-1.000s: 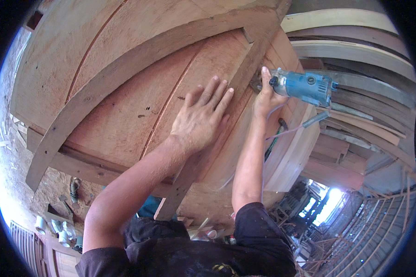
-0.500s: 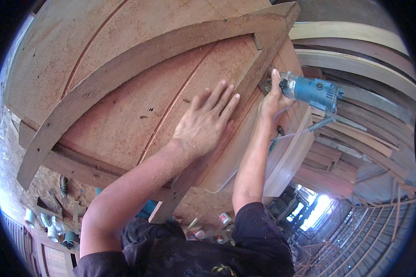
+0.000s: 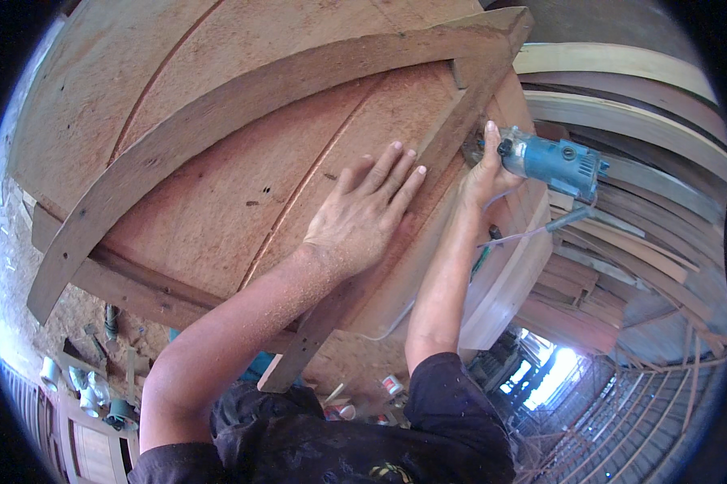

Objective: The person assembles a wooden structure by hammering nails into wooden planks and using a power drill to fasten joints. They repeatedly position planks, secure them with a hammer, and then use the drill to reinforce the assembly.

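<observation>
My right hand point(image 3: 484, 176) is closed around the front end of a blue trim router point(image 3: 558, 161), which lies sideways with its base against the wood. The thumb points up beside the tool; the bit is hidden. A curved wooden template point(image 3: 242, 90) with a straight bar lies on a large wooden panel point(image 3: 258, 189) marked by dark grooves and sawdust. My left hand point(image 3: 359, 208) rests flat, fingers spread, across the panel and the straight bar, left of the router. Dust clings to the left forearm.
A power cord point(image 3: 524, 236) trails from the router beside my right forearm. Several curved boards point(image 3: 621, 109) are stacked at the right. Small cups and containers point(image 3: 93, 395) stand on the floor at lower left. A white bottle point(image 3: 392, 385) lies below the panel.
My right hand and the router have shifted slightly to the right and down. The left hand stays in nearly the same place on the wood.
</observation>
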Demonstrator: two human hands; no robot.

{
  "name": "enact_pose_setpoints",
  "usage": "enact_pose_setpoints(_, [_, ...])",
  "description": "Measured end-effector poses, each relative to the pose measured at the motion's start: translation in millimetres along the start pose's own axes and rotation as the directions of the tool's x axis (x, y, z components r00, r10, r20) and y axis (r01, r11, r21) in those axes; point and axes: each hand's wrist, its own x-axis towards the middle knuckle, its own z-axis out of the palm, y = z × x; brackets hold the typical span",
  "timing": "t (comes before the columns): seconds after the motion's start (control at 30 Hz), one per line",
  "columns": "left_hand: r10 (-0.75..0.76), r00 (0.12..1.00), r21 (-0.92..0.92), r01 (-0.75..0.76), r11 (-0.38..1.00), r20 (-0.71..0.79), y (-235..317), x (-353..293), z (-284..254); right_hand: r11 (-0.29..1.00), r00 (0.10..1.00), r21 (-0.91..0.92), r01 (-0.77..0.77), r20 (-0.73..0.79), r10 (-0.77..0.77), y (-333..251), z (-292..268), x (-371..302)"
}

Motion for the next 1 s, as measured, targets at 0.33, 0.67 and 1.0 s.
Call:
enact_pose_setpoints(0.33, [0.007,1.000,0.081,-0.006,0.997,-0.013,4.2,-1.2,-1.1,0.990,0.988,-0.089,0.113,-0.092,-0.121,-29.3,-9.0,-18.9])
enact_pose_setpoints(0.67, [0.007,0.997,0.321,-0.033,0.946,0.081,10.7,10.0,-10.0,0.854,0.898,0.281,-0.438,0.101,0.428,-146.6,-110.5,-163.9])
enact_pose_setpoints(1.0, [0.111,0.936,-0.529,0.088,0.844,0.333,151.9,-8.8,14.0,0.643,0.743,0.383,-0.663,0.229,0.629,-223.2,-240.8,-250.5])
